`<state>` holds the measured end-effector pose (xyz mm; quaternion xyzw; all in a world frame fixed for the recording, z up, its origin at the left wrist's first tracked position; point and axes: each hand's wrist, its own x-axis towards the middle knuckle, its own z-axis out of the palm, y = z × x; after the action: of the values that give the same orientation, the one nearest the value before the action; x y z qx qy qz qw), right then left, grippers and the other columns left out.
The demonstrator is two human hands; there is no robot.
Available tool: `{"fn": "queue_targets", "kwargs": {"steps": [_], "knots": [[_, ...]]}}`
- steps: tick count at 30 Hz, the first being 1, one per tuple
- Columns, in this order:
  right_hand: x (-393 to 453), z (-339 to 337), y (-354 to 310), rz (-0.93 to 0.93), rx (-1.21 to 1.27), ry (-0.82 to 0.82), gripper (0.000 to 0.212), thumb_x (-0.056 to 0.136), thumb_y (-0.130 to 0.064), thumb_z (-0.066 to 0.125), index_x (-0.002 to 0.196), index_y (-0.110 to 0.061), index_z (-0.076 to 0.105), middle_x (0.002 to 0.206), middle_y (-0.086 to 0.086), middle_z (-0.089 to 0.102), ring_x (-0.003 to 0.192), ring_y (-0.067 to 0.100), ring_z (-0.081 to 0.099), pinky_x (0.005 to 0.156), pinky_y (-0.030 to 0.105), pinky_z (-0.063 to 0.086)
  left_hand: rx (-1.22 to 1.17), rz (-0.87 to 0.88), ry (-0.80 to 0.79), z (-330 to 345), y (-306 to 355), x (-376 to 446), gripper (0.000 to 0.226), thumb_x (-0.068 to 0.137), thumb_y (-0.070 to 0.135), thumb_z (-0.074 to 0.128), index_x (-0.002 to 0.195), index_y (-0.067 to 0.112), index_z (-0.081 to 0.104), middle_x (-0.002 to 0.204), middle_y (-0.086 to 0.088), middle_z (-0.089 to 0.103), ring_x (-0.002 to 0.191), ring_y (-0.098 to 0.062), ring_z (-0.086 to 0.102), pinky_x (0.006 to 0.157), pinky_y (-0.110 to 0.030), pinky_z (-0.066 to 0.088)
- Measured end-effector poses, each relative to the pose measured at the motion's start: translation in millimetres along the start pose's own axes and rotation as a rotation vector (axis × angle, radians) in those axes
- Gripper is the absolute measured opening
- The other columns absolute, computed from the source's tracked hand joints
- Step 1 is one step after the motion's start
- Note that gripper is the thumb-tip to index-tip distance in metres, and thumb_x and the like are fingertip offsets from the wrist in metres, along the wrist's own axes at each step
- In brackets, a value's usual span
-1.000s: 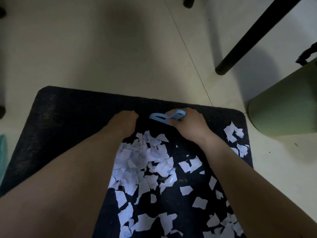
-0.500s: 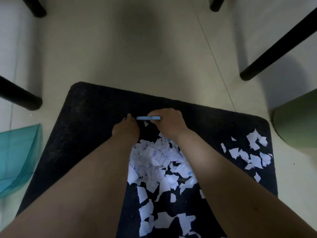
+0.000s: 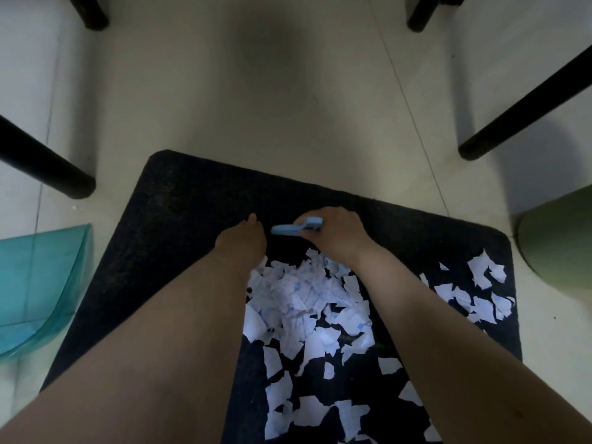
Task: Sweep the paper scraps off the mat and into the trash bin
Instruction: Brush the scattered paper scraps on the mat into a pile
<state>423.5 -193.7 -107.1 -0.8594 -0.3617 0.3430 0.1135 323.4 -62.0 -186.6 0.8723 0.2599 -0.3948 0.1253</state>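
R hand (image 3: 336,233) curls round a small blue brush (image 3: 296,227) at the far edge of the scraps (image 3: 304,296); L hand (image 3: 243,240) lies flat on the black mat (image 3: 179,225), fingers straight, beside the pile. Scraps carry faint blue print, unreadable. Pale tile floor w/ black furniture legs (image 3: 48,165), teal dustpan (image 3: 41,283) left, green bin (image 3: 557,241) right.
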Motion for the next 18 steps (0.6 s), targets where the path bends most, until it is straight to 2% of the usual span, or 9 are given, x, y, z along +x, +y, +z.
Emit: {"fn": "queue_targets", "kwargs": {"steps": [2,4,7,9,13,16,18], "knots": [[-11,-8,9,0.033,0.091,0.068,0.022,0.093,-0.032,0.056,0.111,-0.034,0.066,0.109,-0.006,0.069,0.098,0.012,0.063,0.089,0.029,0.049,0.015,-0.011,-0.009,-2,4,0,0.070,0.097,0.005,0.044,0.154,0.006,0.003,0.161,-0.009,-0.012,0.144,-0.026,0.023,0.113,-0.043,0.035],[-26,-20,25,0.093,0.189,0.213,0.020,0.093,-0.032,0.056,0.109,-0.035,0.067,0.106,-0.008,0.069,0.096,0.009,0.062,0.085,0.025,0.048,0.028,-0.017,-0.005,-5,13,-1,0.069,0.097,0.004,0.043,0.154,0.006,0.004,0.161,-0.009,-0.012,0.145,-0.027,0.022,0.113,-0.043,0.035],[-46,-34,60,0.238,0.255,0.413,0.023,0.094,-0.034,0.054,0.112,-0.030,0.067,0.107,-0.002,0.069,0.097,0.014,0.063,0.084,0.026,0.047,0.037,0.059,0.031,-10,39,-3,0.068,0.097,0.004,0.043,0.154,0.006,0.007,0.161,-0.009,-0.009,0.147,-0.026,0.016,0.114,-0.043,0.033],[-58,-36,83,0.313,0.258,0.484,0.023,0.095,-0.034,0.053,0.111,-0.026,0.068,0.106,0.003,0.070,0.099,0.022,0.063,0.087,0.031,0.048,0.053,0.140,0.051,-14,62,-5,0.069,0.096,0.005,0.046,0.154,0.006,0.008,0.161,-0.010,-0.007,0.148,-0.027,0.013,0.115,-0.044,0.032],[-90,-34,131,0.396,0.251,0.595,0.022,0.095,-0.030,0.054,0.112,-0.030,0.067,0.098,-0.002,0.070,0.092,0.016,0.063,0.070,0.020,0.035,0.131,0.283,0.059,-24,126,-12,0.076,0.094,0.011,0.052,0.154,0.009,0.006,0.162,-0.008,-0.008,0.150,-0.027,0.003,0.119,-0.045,0.024],[-112,-33,167,0.484,0.275,0.686,0.022,0.095,-0.029,0.054,0.112,-0.031,0.067,0.093,-0.002,0.070,0.084,0.016,0.062,0.067,0.021,0.034,0.225,0.366,0.042,-26,168,-14,0.077,0.094,0.017,0.054,0.154,0.012,0.007,0.162,-0.007,-0.006,0.150,-0.027,0.003,0.119,-0.047,0.021],[-122,-34,189,0.546,0.302,0.740,0.022,0.094,-0.028,0.055,0.113,-0.030,0.068,0.097,0.001,0.071,0.086,0.018,0.062,0.070,0.022,0.038,0.274,0.396,0.023,-26,192,-17,0.075,0.095,0.018,0.053,0.155,0.015,0.007,0.162,-0.007,-0.004,0.150,-0.028,0.004,0.119,-0.049,0.019]]}}
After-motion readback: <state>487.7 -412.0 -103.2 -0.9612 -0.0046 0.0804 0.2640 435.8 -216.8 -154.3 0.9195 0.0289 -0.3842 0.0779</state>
